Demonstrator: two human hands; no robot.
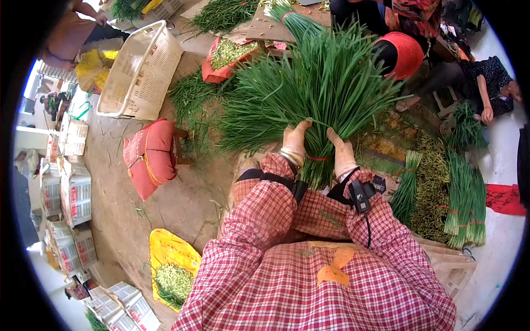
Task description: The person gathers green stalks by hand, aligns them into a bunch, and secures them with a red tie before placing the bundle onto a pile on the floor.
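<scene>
A large bunch of garlic chives [314, 83] stands in front of my lap, its long green leaves fanned out upward and away from me. A red band [319, 159] circles its lower stems. My left hand [296, 140], in a pale glove, grips the bunch from the left just above the band. From the other side my right hand [343, 151], also gloved, closes round the stems at about the same height. The leaves and stems partly hide the fingertips of both hands. Black straps with small devices sit on both my forearms.
Tied chive bundles [407, 185] and more bundles [465, 198] lie at right. At left are a red cushion [150, 157], a white plastic crate [141, 71] and a yellow sack [172, 265] with trimmings. Co-workers sit nearby, one with a patterned sleeve [486, 71].
</scene>
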